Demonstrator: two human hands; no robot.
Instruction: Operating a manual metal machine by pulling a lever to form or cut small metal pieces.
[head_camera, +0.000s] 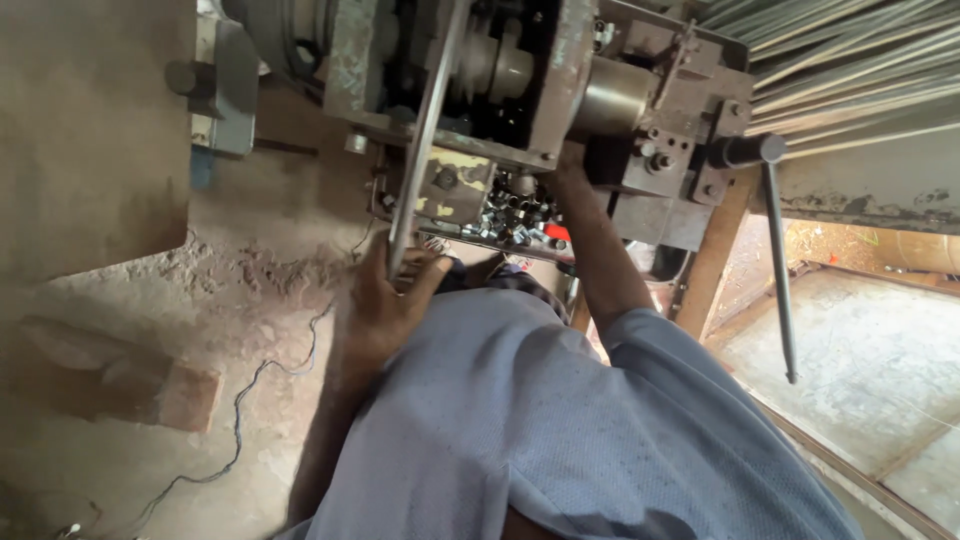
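**Worker grips steel rod at worn metal machine**

Seen from above, a person in a pale blue shirt (560, 420) leans over a heavy, rust-stained machine (540, 90) bolted onto a wooden frame (712, 262). The left hand (385, 305) is clenched around the lower end of a long grey steel rod (425, 130), fingers (372, 262) wrapped over it and the thumb pressed across the front. The rod runs upward at a slight tilt from the fist, crossing the front of the machine and passing out of view at the top edge.

The right hand (570, 160) reaches up into the machine body, just beside a smooth metal cylinder (612, 95); its fingers are hidden behind the housing, so whether they grasp anything cannot be told. Only the wrist and forearm show clearly.

Between the two arms, a shallow tray (520, 212) under the machine holds a heap of small shiny metal pieces. To the right, a thin dark lever (780, 270) hangs down from a knob on the machine's side. Bundled steel rods (850, 60) lie stacked at the upper right. On the dusty floor (260, 300) at left sits a brick (150, 385), with a thin wire (245, 410) trailing past it.
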